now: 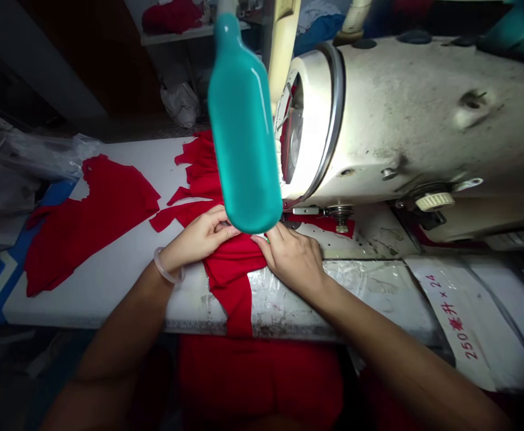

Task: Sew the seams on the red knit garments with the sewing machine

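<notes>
The left hand [199,236] is pinching a fold of red knit fabric [235,269] at the frame's center, while the right hand [291,257] is gripping its edge close by, keeping the layers even on the tabletop [109,287] just below the sewing machine [405,120].

The white surface [109,287] runs across the view, its near edge scuffed and partly covered by clear plastic [284,299]. On its left lies a flat red cloth panel [88,230], with ragged red strips [199,170] just beyond it, toward the far edge. A bunched red cloth [232,281] crosses the middle and hangs over the near edge. To the right stands a cream sewing machine [423,120], above a steel plate [360,239]. Further right, a white printed sheet [468,317] covers the near corner. Clear plastic bags [19,158] sit at the far left, near blue tape [23,257] along the surface's left end.
</notes>
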Available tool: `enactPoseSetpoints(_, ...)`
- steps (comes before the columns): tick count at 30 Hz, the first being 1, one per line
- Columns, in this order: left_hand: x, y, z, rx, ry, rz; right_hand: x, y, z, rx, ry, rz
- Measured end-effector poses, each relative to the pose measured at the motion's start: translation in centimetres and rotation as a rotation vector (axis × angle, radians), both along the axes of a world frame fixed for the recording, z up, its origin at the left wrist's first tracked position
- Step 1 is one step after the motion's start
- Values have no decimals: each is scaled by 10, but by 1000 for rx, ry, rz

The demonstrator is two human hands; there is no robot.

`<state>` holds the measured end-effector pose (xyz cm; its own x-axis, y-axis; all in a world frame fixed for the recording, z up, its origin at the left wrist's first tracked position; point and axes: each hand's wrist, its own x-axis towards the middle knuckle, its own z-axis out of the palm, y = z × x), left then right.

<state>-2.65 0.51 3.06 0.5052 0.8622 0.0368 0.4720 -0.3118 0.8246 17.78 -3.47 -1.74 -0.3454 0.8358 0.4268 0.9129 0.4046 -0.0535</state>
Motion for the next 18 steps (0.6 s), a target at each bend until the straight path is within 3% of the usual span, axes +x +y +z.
enactPoseSetpoints(5, 0, -2, 2, -23, 20, -31, 4, -1, 0, 25, -16, 0)
enactPoseSetpoints(8, 0, 0, -5, -51, -7, 67, 11, -5, -2, 61, -2, 46)
enactPoseSetpoints(10, 3, 3, -13, 48, -6, 150, 16, -7, -3, 58, -14, 131)
enactPoseSetpoints(13, 12, 8, -24, 255, 77, 110, 19, -8, -4, 6, -72, 269)
enactPoseSetpoints(18, 18, 13, -32, 260, 157, 97, 19, -8, -1, -121, -103, 283)
